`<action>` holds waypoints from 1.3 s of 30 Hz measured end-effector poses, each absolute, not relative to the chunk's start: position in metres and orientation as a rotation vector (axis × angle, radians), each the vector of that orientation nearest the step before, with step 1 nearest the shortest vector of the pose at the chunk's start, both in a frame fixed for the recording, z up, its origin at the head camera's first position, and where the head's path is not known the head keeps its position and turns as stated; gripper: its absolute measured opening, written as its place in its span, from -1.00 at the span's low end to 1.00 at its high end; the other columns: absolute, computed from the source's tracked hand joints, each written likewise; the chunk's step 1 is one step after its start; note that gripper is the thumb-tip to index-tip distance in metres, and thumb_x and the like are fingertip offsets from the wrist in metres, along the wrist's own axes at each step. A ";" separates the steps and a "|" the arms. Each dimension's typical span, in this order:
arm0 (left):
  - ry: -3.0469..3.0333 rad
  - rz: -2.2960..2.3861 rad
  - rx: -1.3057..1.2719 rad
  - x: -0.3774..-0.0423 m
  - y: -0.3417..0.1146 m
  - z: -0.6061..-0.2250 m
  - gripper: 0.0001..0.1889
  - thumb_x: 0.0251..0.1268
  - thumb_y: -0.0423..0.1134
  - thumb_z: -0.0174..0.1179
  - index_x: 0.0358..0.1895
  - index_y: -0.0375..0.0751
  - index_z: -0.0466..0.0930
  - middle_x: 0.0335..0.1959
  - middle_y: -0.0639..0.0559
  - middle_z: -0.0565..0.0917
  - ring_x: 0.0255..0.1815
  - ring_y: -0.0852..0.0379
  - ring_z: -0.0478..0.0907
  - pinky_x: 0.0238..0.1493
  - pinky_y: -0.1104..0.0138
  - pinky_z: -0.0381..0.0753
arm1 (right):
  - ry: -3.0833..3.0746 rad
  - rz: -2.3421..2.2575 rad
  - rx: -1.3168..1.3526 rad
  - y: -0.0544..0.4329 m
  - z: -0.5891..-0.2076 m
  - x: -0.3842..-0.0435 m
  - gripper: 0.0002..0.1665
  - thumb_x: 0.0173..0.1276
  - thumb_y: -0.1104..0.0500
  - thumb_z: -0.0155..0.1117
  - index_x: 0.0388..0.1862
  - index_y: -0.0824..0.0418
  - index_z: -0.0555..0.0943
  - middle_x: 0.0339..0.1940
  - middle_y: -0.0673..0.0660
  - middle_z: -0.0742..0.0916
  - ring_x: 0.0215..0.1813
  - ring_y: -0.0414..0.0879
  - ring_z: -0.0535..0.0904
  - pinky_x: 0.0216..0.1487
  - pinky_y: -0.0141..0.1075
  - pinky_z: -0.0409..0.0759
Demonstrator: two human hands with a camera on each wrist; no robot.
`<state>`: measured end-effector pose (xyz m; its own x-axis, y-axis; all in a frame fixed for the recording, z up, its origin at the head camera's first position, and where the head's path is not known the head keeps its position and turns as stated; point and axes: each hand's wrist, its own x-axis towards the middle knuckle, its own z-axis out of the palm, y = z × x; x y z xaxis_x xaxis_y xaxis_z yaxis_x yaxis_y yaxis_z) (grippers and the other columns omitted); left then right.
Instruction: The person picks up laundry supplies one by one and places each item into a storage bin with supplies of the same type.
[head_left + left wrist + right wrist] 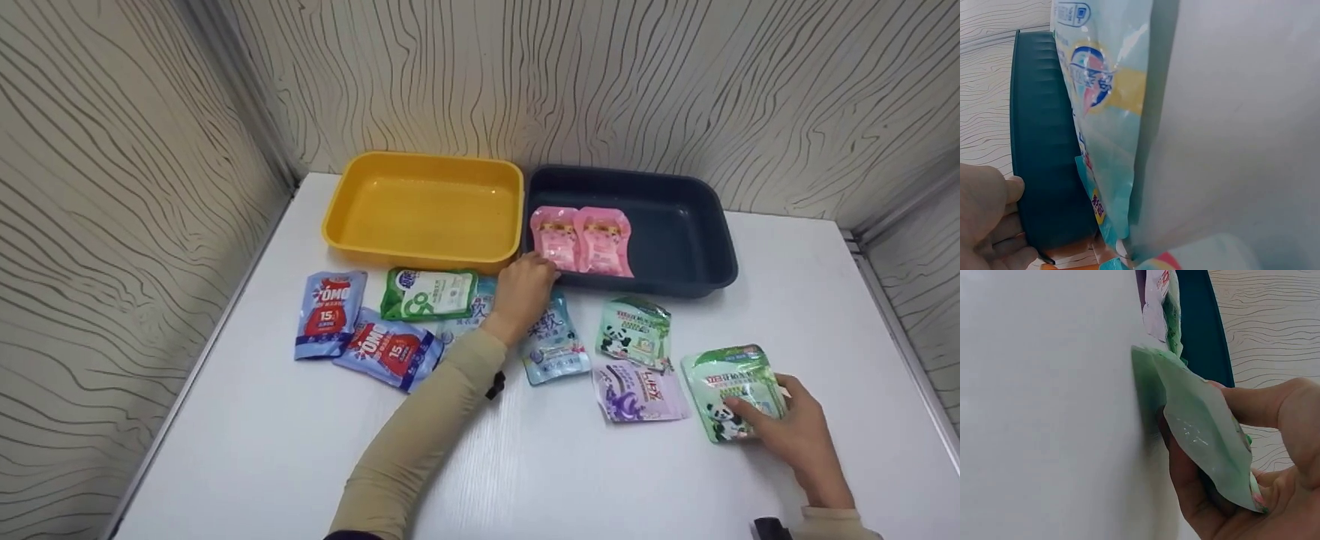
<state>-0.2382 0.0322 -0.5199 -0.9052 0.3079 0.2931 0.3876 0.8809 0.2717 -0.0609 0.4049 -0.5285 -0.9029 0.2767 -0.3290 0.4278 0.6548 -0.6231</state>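
While the right hand [801, 429] grips a green pouch [739, 379], the left hand [525, 294] meets the navy tub [679, 236]

Green pouch (panda on front): tilted, between thumb and fingers, just right of the purple pouch [637, 394]. Left hand: at the tub's near rim; whether its fingers hold anything, cannot tell. Pink pouches [604, 240], two: inside, side by side.

From above, the bare left hand [525, 294] hides its fingertips at the near rim of the dark blue rectangular plastic tray [660, 286]; I cannot tell whether they pinch anything; that arm, sleeved in beige [424, 435], partly covers the glossy light-blue plastic pouches [556, 351]; behind the pale green plastic panda-print pouch [739, 386], most fingers of the bare right hand [799, 431] are out of sight; its beige sleeve [832, 525] is cut off below; fine print is unreadably small.
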 end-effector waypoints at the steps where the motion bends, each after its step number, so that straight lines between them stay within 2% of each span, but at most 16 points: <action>1: -2.807 -0.480 -0.528 -0.238 0.032 -0.520 -0.77 0.63 -0.15 0.22 0.03 -0.09 0.87 -0.17 0.06 0.86 -0.13 0.11 0.78 -0.03 0.29 0.80 | 2.660 -1.114 0.591 0.405 -0.528 -0.061 0.18 0.44 -0.24 0.45 0.64 0.47 0.12 0.37 0.59 0.57 -0.01 -0.08 0.70 -0.14 -0.36 0.63; 3: -2.804 -0.484 -0.531 -0.238 0.032 -0.520 -0.77 0.63 -0.15 0.22 0.02 -0.09 0.87 -0.17 0.06 0.86 -0.14 0.11 0.77 -0.04 0.29 0.80 | 2.641 -1.194 0.620 0.405 -0.528 -0.061 0.10 0.50 -0.17 0.42 0.64 0.45 0.13 0.25 0.49 0.69 -0.15 -0.33 0.65 -0.22 -0.44 0.61; 5: -2.804 -0.491 -0.535 -0.237 0.032 -0.520 -0.76 0.64 -0.14 0.22 0.03 -0.09 0.87 -0.18 0.06 0.86 -0.14 0.11 0.77 -0.05 0.29 0.80 | 2.616 -1.270 0.643 0.406 -0.527 -0.062 0.03 0.56 -0.12 0.36 0.66 0.45 0.11 0.13 0.36 0.75 -0.21 -0.42 0.64 -0.23 -0.44 0.65; 9: -2.812 -0.507 -0.535 -0.237 0.031 -0.519 -0.75 0.65 -0.12 0.20 0.06 -0.09 0.86 -0.15 0.06 0.86 -0.13 0.12 0.77 -0.01 0.30 0.80 | 2.594 -1.374 0.660 0.406 -0.526 -0.064 -0.04 0.64 -0.08 0.25 0.67 0.45 0.09 -0.07 -0.06 0.75 -0.23 -0.46 0.68 -0.19 -0.44 0.72; 12: -2.815 -0.511 -0.539 -0.236 0.031 -0.518 -0.75 0.64 -0.12 0.21 0.07 -0.09 0.86 -0.14 0.06 0.86 -0.11 0.12 0.77 0.01 0.31 0.79 | 2.610 -1.393 0.665 0.405 -0.524 -0.065 -0.09 0.66 -0.07 0.22 0.66 0.44 0.11 -0.14 -0.19 0.71 -0.24 -0.48 0.67 -0.20 -0.44 0.71; 19: -2.796 -0.434 -0.527 -0.236 0.032 -0.520 -0.76 0.62 -0.12 0.23 0.03 -0.09 0.86 -0.16 0.05 0.86 -0.12 0.10 0.79 -0.02 0.29 0.81 | 2.696 -1.379 0.609 0.400 -0.517 -0.072 -0.13 0.65 -0.07 0.23 0.63 0.43 0.17 -0.17 -0.19 0.71 -0.25 -0.48 0.65 -0.23 -0.44 0.67; 30: -2.814 -0.457 -0.528 -0.236 0.031 -0.517 -0.75 0.64 -0.12 0.21 0.08 -0.08 0.85 -0.13 0.07 0.87 -0.09 0.12 0.79 0.05 0.32 0.79 | 2.743 -1.441 0.527 0.391 -0.506 -0.092 -0.23 0.65 -0.01 0.23 0.57 0.41 0.23 -0.31 -0.39 0.65 -0.27 -0.45 0.66 -0.27 -0.41 0.70; 36: -2.829 -0.446 -0.531 -0.235 0.032 -0.516 -0.73 0.67 -0.11 0.17 0.09 -0.08 0.84 -0.12 0.07 0.86 -0.09 0.12 0.79 0.04 0.31 0.79 | 2.742 -1.500 0.468 0.388 -0.498 -0.104 -0.19 0.68 -0.02 0.17 0.61 0.43 0.14 -0.26 -0.44 0.62 -0.22 -0.50 0.68 -0.21 -0.47 0.70; 39: -2.829 -0.451 -0.532 -0.235 0.032 -0.517 -0.73 0.67 -0.11 0.17 0.09 -0.08 0.84 -0.12 0.06 0.86 -0.09 0.12 0.79 0.04 0.31 0.79 | 2.723 -1.552 0.426 0.386 -0.494 -0.111 -0.20 0.70 0.05 0.13 0.63 0.45 0.07 -0.22 -0.44 0.63 -0.18 -0.52 0.68 -0.17 -0.51 0.71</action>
<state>-0.2351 0.0315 -0.5167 -0.9081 0.3152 0.2756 0.3852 0.8868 0.2554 -0.1108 0.3864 -0.4940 -0.9636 0.2421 -0.1139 0.2213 0.4822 -0.8477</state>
